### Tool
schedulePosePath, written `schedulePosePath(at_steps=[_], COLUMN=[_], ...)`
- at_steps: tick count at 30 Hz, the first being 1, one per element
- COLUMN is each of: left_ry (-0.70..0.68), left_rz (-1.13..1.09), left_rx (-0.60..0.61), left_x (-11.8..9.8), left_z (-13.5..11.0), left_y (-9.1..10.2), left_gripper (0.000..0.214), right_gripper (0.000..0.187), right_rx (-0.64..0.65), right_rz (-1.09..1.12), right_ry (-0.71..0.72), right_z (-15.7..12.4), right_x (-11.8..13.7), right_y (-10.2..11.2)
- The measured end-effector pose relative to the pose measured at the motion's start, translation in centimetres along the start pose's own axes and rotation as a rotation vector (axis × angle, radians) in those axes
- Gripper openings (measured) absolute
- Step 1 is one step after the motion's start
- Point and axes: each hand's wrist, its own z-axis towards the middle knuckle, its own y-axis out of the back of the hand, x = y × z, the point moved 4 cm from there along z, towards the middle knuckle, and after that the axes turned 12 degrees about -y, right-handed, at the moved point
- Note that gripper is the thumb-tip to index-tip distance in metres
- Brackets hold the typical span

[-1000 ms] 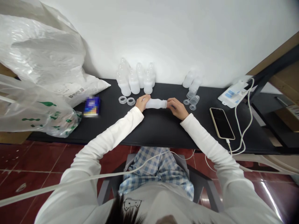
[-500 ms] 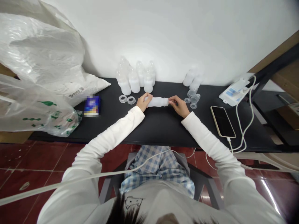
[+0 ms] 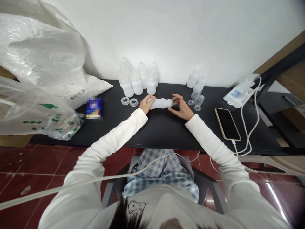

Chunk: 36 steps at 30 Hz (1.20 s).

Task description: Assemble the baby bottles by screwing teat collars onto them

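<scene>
A translucent white bottle lies on its side over the black table, held between both hands. My left hand is closed round its base end. At the neck end is my right hand, fingers curled about the mouth and touching it. Two clear rings lie just left of my left hand. Behind the bottle stand several finished white bottles against the wall. Right of my right hand lie small clear caps and parts.
Large plastic bags fill the table's left end, with a small blue packet beside them. A phone on a white cable and a white box lie at the right. A dark shelf frame stands further right.
The bottle has shifted slightly to the right between my hands. My right hand's fingers have loosened and spread around the bottle's neck; my left hand has kept its grip.
</scene>
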Motion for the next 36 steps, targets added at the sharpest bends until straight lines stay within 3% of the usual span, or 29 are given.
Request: schedulePosePath(at_steps=[4, 11, 14, 20, 25, 30, 33, 36], left_ry=[-0.1, -0.701, -0.852, -1.083, -1.059, -0.978, -0.958, -0.912], left_rz=[0.063, 0.324, 0.419, 0.636, 0.695, 0.678, 0.682, 0.681], left_rx=[0.065, 0.4, 0.395, 0.265, 0.164, 0.297, 0.256, 0.199], left_x=[-0.3, -1.1, -1.2, -2.0, -1.8, -1.9, -2.2, -2.5], left_z=[0.0, 0.2, 0.0, -1.1, -1.2, -1.2, -1.1, -0.9], left_y=[0.2, 0.2, 0.3, 0.3, 0.2, -0.6, -0.5, 0.0], left_gripper=[0.052, 0.057, 0.057, 0.042, 0.032, 0.023, 0.026, 0.032], right_gripper=[0.05, 0.046, 0.052, 0.07, 0.076, 0.073, 0.07, 0.065], right_rx=[0.003, 0.028, 0.009, 0.038, 0.117, 0.104, 0.01, -0.017], right_rz=[-0.029, -0.039, 0.043, 0.228, 0.371, 0.329, 0.298, 0.224], right_ry=[-0.009, -0.008, -0.041, -0.239, -0.382, -0.435, -0.384, -0.214], right_z=[0.0, 0.1, 0.1, 0.2, 0.0, -0.1, -0.1, -0.1], right_x=[-0.4, -0.3, 0.2, 0.8, 0.7, 0.6, 0.7, 1.2], right_y=[-0.1, 1.2, 1.3, 0.7, 0.2, -0.1, 0.2, 0.5])
